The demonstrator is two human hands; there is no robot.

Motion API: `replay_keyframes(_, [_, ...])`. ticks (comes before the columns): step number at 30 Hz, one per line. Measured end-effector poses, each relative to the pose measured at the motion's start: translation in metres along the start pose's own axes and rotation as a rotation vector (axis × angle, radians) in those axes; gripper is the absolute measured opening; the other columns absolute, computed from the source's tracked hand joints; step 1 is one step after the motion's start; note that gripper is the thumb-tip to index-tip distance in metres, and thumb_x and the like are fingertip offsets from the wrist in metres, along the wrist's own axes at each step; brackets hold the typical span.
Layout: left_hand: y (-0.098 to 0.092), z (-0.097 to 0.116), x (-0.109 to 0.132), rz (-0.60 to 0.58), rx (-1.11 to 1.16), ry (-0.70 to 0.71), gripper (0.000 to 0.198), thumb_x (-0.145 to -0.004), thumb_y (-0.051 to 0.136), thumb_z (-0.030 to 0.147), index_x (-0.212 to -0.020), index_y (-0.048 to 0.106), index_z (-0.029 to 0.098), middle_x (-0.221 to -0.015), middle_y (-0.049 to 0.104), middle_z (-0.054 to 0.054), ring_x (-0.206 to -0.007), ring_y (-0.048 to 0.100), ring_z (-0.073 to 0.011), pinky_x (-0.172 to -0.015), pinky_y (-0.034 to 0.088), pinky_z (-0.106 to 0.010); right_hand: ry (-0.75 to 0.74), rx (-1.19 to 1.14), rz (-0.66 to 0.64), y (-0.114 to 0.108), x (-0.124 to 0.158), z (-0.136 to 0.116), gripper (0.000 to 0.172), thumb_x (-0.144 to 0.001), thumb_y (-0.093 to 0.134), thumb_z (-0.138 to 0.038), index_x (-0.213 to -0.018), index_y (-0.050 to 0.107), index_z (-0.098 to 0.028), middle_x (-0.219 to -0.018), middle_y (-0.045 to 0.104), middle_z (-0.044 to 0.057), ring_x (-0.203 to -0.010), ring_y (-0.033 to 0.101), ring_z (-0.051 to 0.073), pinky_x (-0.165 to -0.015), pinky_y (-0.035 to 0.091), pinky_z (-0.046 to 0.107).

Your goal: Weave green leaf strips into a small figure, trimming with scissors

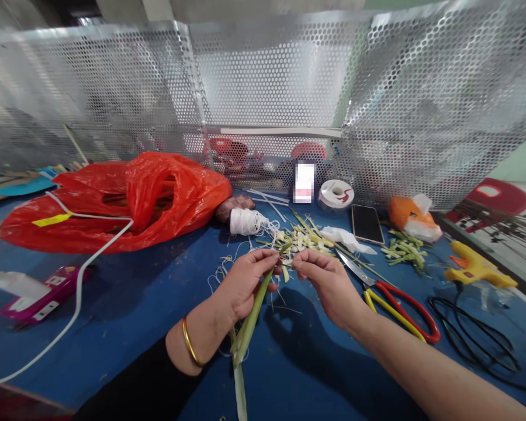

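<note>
My left hand (244, 282), with a gold bangle on its wrist, is closed around a long pale-green leaf strip (253, 313). The strip slants from the fingertips down toward the table's near edge. Just to its right, my right hand (328, 286) is closed in a pinch near the strip's upper end; whatever its fingertips hold is too small to make out. Behind the hands lies a pile of cut green and pale leaf pieces (304, 238). A spool of white string (244, 222) rests beyond my left hand, its loose loops trailing over the table.
Scissors with red and yellow handles (403, 310) lie right of my right hand. Further right are a yellow glue gun (476, 268) with a black cord, a phone (367, 224) and an orange tissue pack (414, 217). A red plastic bag (179, 187) and purple power strip (48, 298) occupy the left.
</note>
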State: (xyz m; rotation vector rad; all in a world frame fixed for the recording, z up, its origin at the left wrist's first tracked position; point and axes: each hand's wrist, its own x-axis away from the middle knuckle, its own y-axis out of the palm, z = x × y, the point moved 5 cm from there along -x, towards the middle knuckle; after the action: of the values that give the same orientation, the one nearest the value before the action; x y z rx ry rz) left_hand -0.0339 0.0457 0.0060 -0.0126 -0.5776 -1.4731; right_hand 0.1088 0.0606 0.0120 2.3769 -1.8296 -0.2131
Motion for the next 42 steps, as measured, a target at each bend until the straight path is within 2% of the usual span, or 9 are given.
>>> replay_keyframes(6, [0.002, 0.004, -0.001, 0.003, -0.231, 0.179, 0.010, -0.075, 0.069, 0.019, -0.082, 0.066, 0.014, -0.063, 0.061, 0.000, -0.051, 0.057, -0.0105, -0.043, 0.047, -0.021, -0.062, 0.160, -0.008, 0.001, 0.002, -0.010, 0.016, -0.073, 0.064, -0.032, -0.066, 0.060, -0.018, -0.057, 0.047, -0.004, -0.055, 0.036, 0.010, -0.054, 0.029, 0.026])
replay_keyframes(16, [0.007, -0.013, -0.007, -0.002, -0.472, 0.246, 0.003, -0.072, 0.063, 0.014, -0.071, 0.064, 0.016, -0.062, 0.062, 0.001, -0.044, 0.059, -0.0117, -0.044, 0.044, -0.023, -0.048, 0.280, 0.002, -0.002, 0.000, -0.014, 0.019, -0.073, 0.061, -0.036, -0.068, 0.058, -0.018, -0.055, 0.046, -0.004, -0.054, 0.038, 0.011, -0.053, 0.029, 0.026])
replay_keyframes(24, [0.003, -0.013, -0.008, 0.049, -0.387, 0.232, 0.007, -0.074, 0.065, 0.021, -0.071, 0.061, 0.016, -0.059, 0.060, 0.002, -0.043, 0.053, -0.0088, -0.042, 0.042, -0.020, -0.206, 0.622, -0.005, -0.009, -0.003, -0.018, 0.020, -0.084, 0.051, -0.034, -0.079, 0.062, -0.018, -0.060, 0.046, -0.004, -0.057, 0.040, 0.012, -0.054, 0.031, 0.027])
replay_keyframes(28, [0.004, -0.016, -0.007, 0.046, -0.363, 0.220, 0.008, -0.075, 0.065, 0.024, -0.074, 0.061, 0.017, -0.061, 0.059, 0.002, -0.041, 0.052, -0.0084, -0.037, 0.037, -0.019, -0.186, 0.673, 0.039, -0.012, -0.001, -0.015, 0.023, -0.083, 0.054, -0.033, -0.099, 0.060, -0.017, -0.055, 0.031, -0.008, -0.050, 0.033, 0.011, -0.050, 0.027, 0.026])
replay_keyframes(31, [0.006, -0.014, -0.003, 0.019, -0.297, 0.198, 0.009, -0.075, 0.065, 0.025, -0.073, 0.061, 0.017, -0.061, 0.059, 0.002, -0.042, 0.051, -0.0076, -0.037, 0.036, -0.018, -0.202, 0.620, 0.057, -0.015, 0.003, -0.018, 0.030, -0.083, 0.055, -0.035, -0.106, 0.057, -0.016, -0.057, 0.034, -0.008, -0.053, 0.037, 0.012, -0.053, 0.032, 0.026])
replay_keyframes(34, [0.006, 0.002, 0.003, 0.014, -0.192, 0.203, 0.013, -0.074, 0.068, 0.028, -0.072, 0.062, 0.017, -0.064, 0.060, 0.001, -0.044, 0.052, -0.0067, -0.039, 0.035, -0.017, -0.190, 0.512, 0.083, -0.021, 0.009, -0.024, 0.031, -0.082, 0.056, -0.038, -0.106, 0.057, -0.017, -0.059, 0.041, -0.007, -0.055, 0.043, 0.013, -0.056, 0.037, 0.028])
replay_keyframes(38, [-0.002, 0.044, 0.016, 0.032, -0.078, 0.283, 0.011, -0.071, 0.071, 0.025, -0.073, 0.066, 0.015, -0.064, 0.059, 0.001, -0.046, 0.051, -0.0054, -0.040, 0.034, -0.017, -0.191, 0.367, 0.195, -0.035, 0.018, -0.024, 0.033, -0.079, 0.061, -0.040, -0.104, 0.059, -0.019, -0.069, 0.051, -0.003, -0.057, 0.048, 0.013, -0.058, 0.041, 0.029])
replay_keyframes(40, [-0.010, 0.071, 0.026, 0.057, -0.030, 0.350, 0.009, -0.069, 0.072, 0.022, -0.070, 0.067, 0.014, -0.064, 0.058, 0.001, -0.047, 0.050, -0.0048, -0.040, 0.034, -0.016, -0.196, 0.391, 0.247, -0.038, 0.024, -0.019, 0.035, -0.078, 0.062, -0.040, -0.106, 0.057, -0.019, -0.082, 0.055, 0.000, -0.059, 0.050, 0.012, -0.058, 0.043, 0.029])
replay_keyframes(42, [-0.017, 0.098, 0.041, 0.068, -0.020, 0.450, 0.011, -0.070, 0.071, 0.024, -0.073, 0.068, 0.014, -0.065, 0.059, 0.001, -0.049, 0.051, -0.0053, -0.041, 0.036, -0.016, -0.207, 0.533, 0.161, -0.027, 0.030, -0.014, 0.029, -0.081, 0.061, -0.036, -0.105, 0.058, -0.019, -0.089, 0.057, 0.002, -0.064, 0.053, 0.013, -0.061, 0.045, 0.029])
